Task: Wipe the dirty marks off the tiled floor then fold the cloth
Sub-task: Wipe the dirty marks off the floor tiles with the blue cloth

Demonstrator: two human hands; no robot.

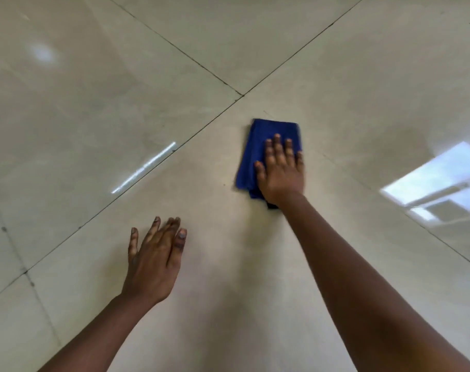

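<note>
Daylight is flooding in evenly, scene bright. Glossy floor [94, 108] is throwing a window-shaped glare patch right of the right hand [281, 171], a thin streak above the left hand [153, 260]. Fingertips are smearing slightly, probably motion blur. Grout lines are bowing toward the edges.

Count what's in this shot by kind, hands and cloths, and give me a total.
Hands: 2, the left hand flat on the floor, the right hand pressing on the cloth.
Cloths: 1, a blue cloth lying bunched on the floor.
Total: 3
</note>
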